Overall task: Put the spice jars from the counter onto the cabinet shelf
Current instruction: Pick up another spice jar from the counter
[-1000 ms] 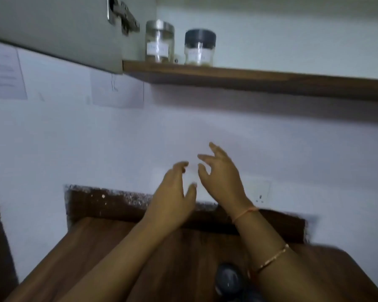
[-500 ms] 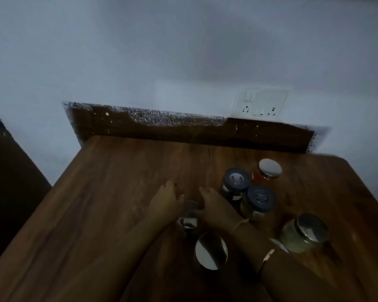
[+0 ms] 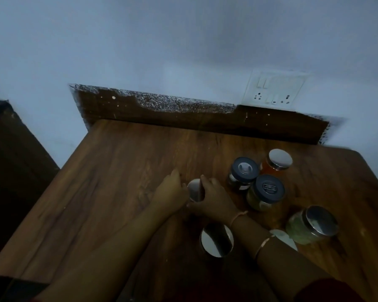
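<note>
Several spice jars stand on the wooden counter [image 3: 109, 192]. Both my hands clasp a small silver-lidded jar [image 3: 194, 189]: my left hand [image 3: 169, 192] grips its left side and my right hand [image 3: 214, 200] curls round its right side. Its body is mostly hidden by my fingers. Right of it are two dark-lidded jars [image 3: 243, 173] [image 3: 267, 191], an orange jar with a silver lid [image 3: 278, 161], and a pale green jar with a silver lid [image 3: 314, 225]. Another silver-lidded jar [image 3: 216, 239] stands just in front of my hands. The cabinet shelf is out of view.
A dark backsplash strip [image 3: 183, 114] runs along the counter's far edge below the white wall. A white switch and socket plate [image 3: 275, 90] sits on the wall at the right. A dark surface [image 3: 13, 153] lies left of the counter. A white lid [image 3: 284, 238] shows beside my right wrist.
The view dropped from the shelf down to the counter. My hands came down from mid-air and closed round the small silver-lidded jar, tightening on it over the last half second.
</note>
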{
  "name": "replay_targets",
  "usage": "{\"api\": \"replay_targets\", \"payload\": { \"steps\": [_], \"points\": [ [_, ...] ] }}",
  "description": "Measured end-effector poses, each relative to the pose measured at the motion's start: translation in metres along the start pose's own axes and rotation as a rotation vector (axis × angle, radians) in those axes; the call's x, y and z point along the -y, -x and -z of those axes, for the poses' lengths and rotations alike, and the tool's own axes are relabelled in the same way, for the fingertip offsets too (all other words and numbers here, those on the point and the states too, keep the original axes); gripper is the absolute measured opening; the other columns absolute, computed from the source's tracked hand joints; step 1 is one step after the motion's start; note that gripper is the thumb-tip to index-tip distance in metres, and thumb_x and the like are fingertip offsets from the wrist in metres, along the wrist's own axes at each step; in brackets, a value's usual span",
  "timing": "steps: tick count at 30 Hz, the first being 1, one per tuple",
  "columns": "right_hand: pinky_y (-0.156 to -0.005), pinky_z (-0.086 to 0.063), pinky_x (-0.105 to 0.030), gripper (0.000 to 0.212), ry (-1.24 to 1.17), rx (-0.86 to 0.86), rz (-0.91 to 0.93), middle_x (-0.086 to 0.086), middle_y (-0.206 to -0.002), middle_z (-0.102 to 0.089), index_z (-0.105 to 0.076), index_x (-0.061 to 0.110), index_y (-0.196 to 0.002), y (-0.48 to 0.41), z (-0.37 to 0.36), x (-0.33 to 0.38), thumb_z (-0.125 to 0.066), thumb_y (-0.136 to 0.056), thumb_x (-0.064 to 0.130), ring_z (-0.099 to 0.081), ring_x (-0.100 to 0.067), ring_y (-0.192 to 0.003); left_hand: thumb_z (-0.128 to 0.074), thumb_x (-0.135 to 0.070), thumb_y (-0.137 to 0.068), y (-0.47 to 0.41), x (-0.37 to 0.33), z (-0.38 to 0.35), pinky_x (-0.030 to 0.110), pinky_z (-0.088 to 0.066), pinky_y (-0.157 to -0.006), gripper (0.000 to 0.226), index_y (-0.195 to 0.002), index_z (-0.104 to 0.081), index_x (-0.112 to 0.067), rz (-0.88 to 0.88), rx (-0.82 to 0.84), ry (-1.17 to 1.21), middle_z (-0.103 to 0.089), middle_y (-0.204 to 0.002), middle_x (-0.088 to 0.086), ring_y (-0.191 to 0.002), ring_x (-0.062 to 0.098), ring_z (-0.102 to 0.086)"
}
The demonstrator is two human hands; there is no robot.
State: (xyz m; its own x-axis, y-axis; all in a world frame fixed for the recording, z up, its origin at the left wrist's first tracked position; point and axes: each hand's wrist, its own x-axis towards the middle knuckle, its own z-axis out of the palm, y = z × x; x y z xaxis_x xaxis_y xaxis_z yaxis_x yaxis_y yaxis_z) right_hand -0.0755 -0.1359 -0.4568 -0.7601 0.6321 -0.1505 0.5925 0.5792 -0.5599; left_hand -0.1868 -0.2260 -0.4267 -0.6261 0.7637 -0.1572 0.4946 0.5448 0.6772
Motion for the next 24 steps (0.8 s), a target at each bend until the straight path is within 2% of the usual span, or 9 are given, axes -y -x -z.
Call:
{"api": "replay_targets", "payload": {
  "steps": [2, 6, 8, 11, 13, 16, 19, 21, 24],
  "points": [
    [-0.103, -0.037, -0.033, 0.094, -0.09, -0.025, 0.032, -0.01, -0.148, -0.032, -0.021, 0.016, -0.15, -0.005, 0.026, 0.007, -0.071, -0.077, 0.046, -0.04, -0.024, -0.131, -0.047, -0.021, -0.096, -0.006, -0.011, 0.008, 0.025, -0.046, -0.075, 0.038, -0.133, -0.043, -0.012, -0.008, -0.032, 0.048, -0.054, -0.125, 0.008, -0.096, 0.013, -0.055],
    [-0.101, -0.04, -0.031, 0.097, -0.271, -0.088, 0.131, -0.007, -0.146, -0.037, -0.026, 0.017, -0.15, -0.01, 0.098, 0.025, -0.077, -0.072, 0.044, -0.04, -0.016, -0.127, -0.04, -0.032, -0.098, -0.018, -0.045, 0.032, 0.02, -0.037, -0.058, 0.028, -0.121, -0.051, -0.017, -0.097, -0.152, 0.223, -0.059, -0.108, 0.001, -0.076, 0.0, -0.051],
    [-0.1, -0.038, -0.026, 0.096, -0.41, -0.118, 0.177, -0.002, -0.149, -0.038, -0.03, 0.021, -0.149, -0.007, 0.134, 0.034, -0.079, -0.069, 0.043, -0.038, -0.011, -0.128, -0.038, -0.04, -0.099, -0.022, -0.067, 0.048, 0.026, -0.041, -0.064, 0.031, -0.113, -0.054, -0.017, -0.117, -0.203, 0.334, -0.06, -0.104, 0.002, -0.079, 0.006, -0.053],
    [-0.106, -0.038, -0.03, 0.092, -0.492, -0.193, 0.253, 0.003, -0.152, -0.036, -0.034, 0.023, -0.147, -0.002, 0.182, 0.044, -0.079, -0.069, 0.043, -0.036, -0.013, -0.136, -0.035, -0.046, -0.098, -0.026, -0.105, 0.072, 0.042, -0.048, -0.089, 0.039, -0.103, -0.057, -0.014, -0.122, -0.214, 0.496, -0.062, -0.107, 0.01, -0.095, 0.024, -0.059],
    [-0.107, -0.042, -0.032, 0.087, -0.58, -0.243, 0.303, 0.005, -0.15, -0.04, -0.038, 0.023, -0.145, 0.001, 0.209, 0.05, -0.079, -0.07, 0.039, -0.039, -0.012, -0.135, -0.034, -0.047, -0.098, -0.025, -0.127, 0.084, 0.043, -0.049, -0.092, 0.043, -0.102, -0.062, -0.015, -0.165, -0.127, 0.619, -0.063, -0.11, 0.011, -0.1, 0.024, -0.061],
    [-0.104, -0.045, -0.026, 0.083, -0.775, -0.296, 0.428, 0.0, -0.145, -0.048, -0.043, 0.016, -0.142, 0.006, 0.245, 0.057, -0.08, -0.07, 0.027, -0.046, -0.011, -0.132, -0.038, -0.054, -0.094, -0.025, -0.157, 0.097, 0.039, -0.054, -0.083, 0.048, -0.113, -0.06, -0.015, -0.164, 0.056, 0.928, -0.062, -0.118, 0.012, -0.104, 0.024, -0.062],
    [-0.111, -0.039, -0.035, 0.076, -0.847, -0.321, 0.515, -0.004, -0.143, -0.049, -0.045, 0.015, -0.14, 0.008, 0.276, 0.066, -0.076, -0.071, 0.021, -0.043, -0.017, -0.135, -0.043, -0.06, -0.088, -0.025, -0.179, 0.106, 0.047, -0.055, -0.081, 0.058, -0.118, -0.053, -0.011, -0.101, 0.308, 1.254, -0.06, -0.122, 0.019, -0.1, 0.034, -0.064],
    [-0.112, -0.038, -0.037, 0.071, -0.902, -0.315, 0.57, -0.002, -0.133, -0.054, -0.046, 0.015, -0.138, 0.01, 0.295, 0.07, -0.071, -0.072, 0.017, -0.043, -0.022, -0.134, -0.045, -0.066, -0.081, -0.024, -0.191, 0.11, 0.053, -0.053, -0.084, 0.069, -0.123, -0.052, -0.012, -0.091, 0.515, 1.333, -0.059, -0.124, 0.023, -0.103, 0.041, -0.063],
    [-0.106, -0.044, -0.032, 0.064, -0.95, -0.295, 0.647, -0.001, -0.115, -0.058, -0.047, 0.016, -0.136, 0.016, 0.317, 0.075, -0.066, -0.075, 0.012, -0.056, -0.017, -0.115, -0.046, -0.071, -0.074, -0.02, -0.207, 0.113, 0.054, -0.054, -0.083, 0.08, -0.129, -0.048, -0.014, -0.144, 0.744, 1.389, -0.059, -0.124, 0.027, -0.107, 0.043, -0.062]
  ]
}}
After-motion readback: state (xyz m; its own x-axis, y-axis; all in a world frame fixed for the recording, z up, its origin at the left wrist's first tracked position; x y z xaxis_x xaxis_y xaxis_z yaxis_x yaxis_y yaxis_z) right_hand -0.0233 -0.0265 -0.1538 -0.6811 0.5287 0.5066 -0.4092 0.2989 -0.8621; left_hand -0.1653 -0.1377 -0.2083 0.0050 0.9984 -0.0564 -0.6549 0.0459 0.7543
